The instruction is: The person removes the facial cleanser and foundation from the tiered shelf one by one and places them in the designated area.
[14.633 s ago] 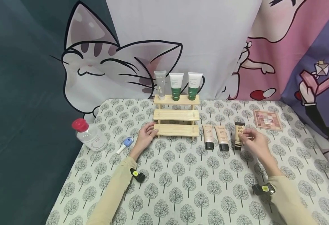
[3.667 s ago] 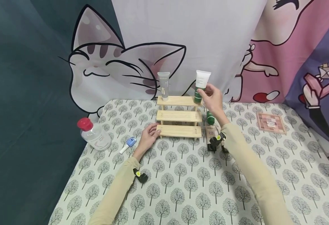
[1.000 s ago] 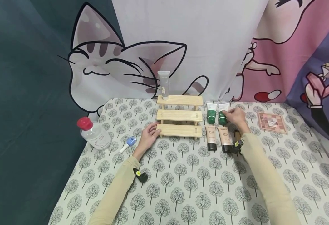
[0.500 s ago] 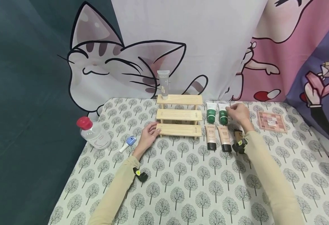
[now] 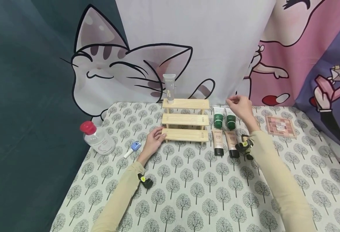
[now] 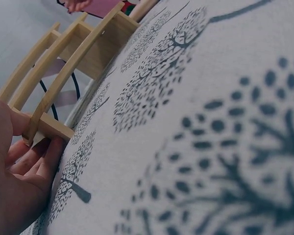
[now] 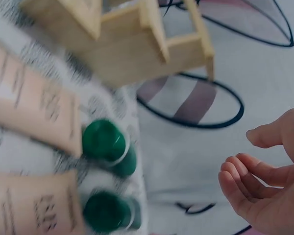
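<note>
My left hand [image 5: 152, 142] grips the left end of the lowest step of a three-step wooden stand [image 5: 185, 135], thumb on top and fingers below. On the top step a grey tube [image 5: 169, 88] stands upright at the left. Above two green-and-white tubes, my right hand [image 5: 241, 108] hangs with loosely bent fingers and holds nothing. The nearer tube [image 5: 231, 119] and its twin [image 5: 218, 117] lie side by side right of the stand, green caps toward me. In the right wrist view, a gap separates the right hand from both green caps [image 7: 105, 139].
Two beige BB cream tubes [image 5: 217, 142] lie in front of the green ones. A black-and-gold tube [image 5: 245, 138] is partly hidden by the right wrist camera. Farther right lies an eyeshadow palette [image 5: 281, 126]. A red-capped clear bottle [image 5: 100, 141] and a blue-and-white item [image 5: 133, 149] sit left.
Both green-and-white tubes have gone from the top step to the cloth since the oldest frame. My right hand has just let go of the second one and risen; the left hand stays put.
</note>
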Motion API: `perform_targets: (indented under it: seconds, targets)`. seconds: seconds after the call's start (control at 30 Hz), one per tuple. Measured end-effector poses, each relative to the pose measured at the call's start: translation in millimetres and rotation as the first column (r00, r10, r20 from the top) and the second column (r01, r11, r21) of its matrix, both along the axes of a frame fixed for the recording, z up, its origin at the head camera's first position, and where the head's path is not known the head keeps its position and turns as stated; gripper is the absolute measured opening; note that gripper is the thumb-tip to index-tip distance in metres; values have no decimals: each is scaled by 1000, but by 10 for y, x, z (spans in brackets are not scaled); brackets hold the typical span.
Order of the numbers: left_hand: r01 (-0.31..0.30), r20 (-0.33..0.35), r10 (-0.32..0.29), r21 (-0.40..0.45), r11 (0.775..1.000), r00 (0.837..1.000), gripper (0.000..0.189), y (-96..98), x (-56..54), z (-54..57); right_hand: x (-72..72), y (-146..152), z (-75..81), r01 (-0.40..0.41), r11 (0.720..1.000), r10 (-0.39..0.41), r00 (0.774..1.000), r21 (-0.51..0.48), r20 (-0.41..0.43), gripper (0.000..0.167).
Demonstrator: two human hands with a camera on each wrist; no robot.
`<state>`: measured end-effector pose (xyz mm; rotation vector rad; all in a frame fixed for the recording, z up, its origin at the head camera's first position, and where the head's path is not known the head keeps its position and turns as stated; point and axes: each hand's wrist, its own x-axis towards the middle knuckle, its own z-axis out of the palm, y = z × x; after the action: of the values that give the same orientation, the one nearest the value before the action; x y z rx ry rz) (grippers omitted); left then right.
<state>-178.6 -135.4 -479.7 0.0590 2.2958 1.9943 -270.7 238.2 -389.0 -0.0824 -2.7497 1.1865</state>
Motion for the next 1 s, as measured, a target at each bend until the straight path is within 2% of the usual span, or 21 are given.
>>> perform_targets:
  seconds: [0.2,0.4,0.67,0.9,1.0]
  targets:
    - [2,-18,-2,10,1000,1000,50,-6,-14,-18,21,-249,193,-55,995,54,998,-88,-9,39]
    - [7,-37,-6,16,1000,999,49,-17,-13,-29,14,-513,335,-120,987,118,993,-103,-26,38]
    - [8,-60,-8,9,1000,998,47,-26,-13,-48,-87,-878,449,-207,971,205,978,-123,-31,34]
    - [-16,-63,17,17,1000,998,48,-38,-136,-315,-174,-1248,498,-296,947,290,955,-122,-63,36]
    - [-33,-70,33,9,999,997,47,-21,-146,-349,-202,-1414,480,-313,941,307,949,-127,-65,38]
